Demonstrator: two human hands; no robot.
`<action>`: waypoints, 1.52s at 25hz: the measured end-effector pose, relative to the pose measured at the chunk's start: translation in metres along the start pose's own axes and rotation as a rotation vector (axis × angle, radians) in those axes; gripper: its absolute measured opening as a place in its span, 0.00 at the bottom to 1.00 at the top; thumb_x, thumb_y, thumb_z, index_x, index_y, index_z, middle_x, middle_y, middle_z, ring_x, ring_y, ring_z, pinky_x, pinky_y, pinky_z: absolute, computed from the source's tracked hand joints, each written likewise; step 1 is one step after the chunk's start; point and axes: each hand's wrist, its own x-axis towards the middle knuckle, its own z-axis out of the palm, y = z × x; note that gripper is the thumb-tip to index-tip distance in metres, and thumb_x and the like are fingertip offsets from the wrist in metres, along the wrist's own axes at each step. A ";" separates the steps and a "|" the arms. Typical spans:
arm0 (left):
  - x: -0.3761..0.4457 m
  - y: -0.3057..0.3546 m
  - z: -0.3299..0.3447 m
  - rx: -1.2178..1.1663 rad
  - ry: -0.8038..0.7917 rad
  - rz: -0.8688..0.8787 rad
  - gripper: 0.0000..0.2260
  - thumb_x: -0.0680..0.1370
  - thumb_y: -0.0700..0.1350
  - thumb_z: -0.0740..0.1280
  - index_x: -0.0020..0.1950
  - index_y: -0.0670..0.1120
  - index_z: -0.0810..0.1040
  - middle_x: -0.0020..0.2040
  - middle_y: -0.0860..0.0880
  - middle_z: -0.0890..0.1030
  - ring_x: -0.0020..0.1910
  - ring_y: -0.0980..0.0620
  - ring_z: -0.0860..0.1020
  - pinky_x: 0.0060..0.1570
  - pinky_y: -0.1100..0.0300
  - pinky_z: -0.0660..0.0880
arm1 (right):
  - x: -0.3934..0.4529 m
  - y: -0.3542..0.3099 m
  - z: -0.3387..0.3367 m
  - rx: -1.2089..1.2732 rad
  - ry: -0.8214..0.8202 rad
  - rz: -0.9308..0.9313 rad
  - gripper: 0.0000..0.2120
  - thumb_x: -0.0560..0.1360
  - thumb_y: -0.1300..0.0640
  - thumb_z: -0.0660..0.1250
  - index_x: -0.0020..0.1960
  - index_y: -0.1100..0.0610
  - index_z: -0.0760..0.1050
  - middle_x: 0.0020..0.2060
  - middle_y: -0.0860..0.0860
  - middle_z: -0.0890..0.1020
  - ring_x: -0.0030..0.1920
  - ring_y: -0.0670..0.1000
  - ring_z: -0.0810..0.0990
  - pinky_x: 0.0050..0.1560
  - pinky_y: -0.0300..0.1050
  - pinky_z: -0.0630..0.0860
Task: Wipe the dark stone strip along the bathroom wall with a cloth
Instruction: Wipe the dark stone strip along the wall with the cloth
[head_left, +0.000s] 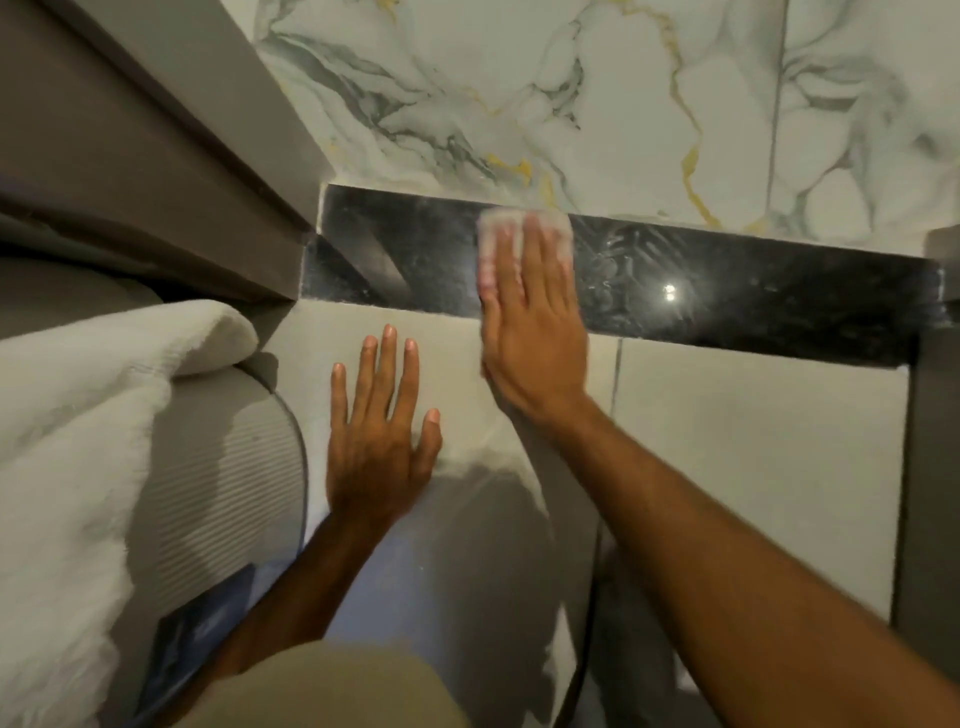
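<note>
A dark polished stone strip (727, 296) runs left to right between the veined white marble wall above and the beige floor tiles below. My right hand (535, 332) lies flat across the strip, fingers together, pressing a pale pinkish cloth (498, 228) onto the stone. The cloth shows past my fingertips and along the hand's left side; the rest is hidden under the palm. My left hand (379, 441) rests flat on the beige tile below the strip, fingers spread, holding nothing.
A grey door frame (171, 171) slants along the left and meets the strip's left end. A white fluffy towel (78, 426) lies over a ribbed grey mat (223, 467) at lower left. A grey upright edge (930, 467) bounds the right side.
</note>
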 end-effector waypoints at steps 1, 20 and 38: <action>0.000 -0.001 0.002 -0.004 -0.001 0.001 0.31 0.88 0.55 0.52 0.88 0.43 0.54 0.88 0.40 0.55 0.88 0.40 0.52 0.87 0.36 0.50 | 0.020 -0.006 0.002 0.037 0.007 0.031 0.33 0.90 0.57 0.57 0.90 0.59 0.48 0.90 0.61 0.51 0.91 0.60 0.50 0.92 0.61 0.52; 0.007 0.087 0.010 0.023 -0.032 0.185 0.35 0.85 0.59 0.55 0.87 0.42 0.56 0.87 0.37 0.56 0.87 0.36 0.55 0.85 0.35 0.51 | -0.091 0.070 -0.027 -0.001 -0.063 0.247 0.33 0.90 0.46 0.52 0.91 0.54 0.46 0.91 0.55 0.50 0.91 0.57 0.49 0.91 0.60 0.58; 0.019 0.092 0.019 -0.040 -0.098 0.226 0.34 0.87 0.62 0.49 0.89 0.45 0.46 0.89 0.41 0.47 0.88 0.44 0.42 0.86 0.41 0.35 | 0.005 0.105 -0.042 -0.085 0.057 0.351 0.30 0.90 0.56 0.52 0.89 0.63 0.52 0.89 0.66 0.54 0.90 0.66 0.53 0.89 0.66 0.59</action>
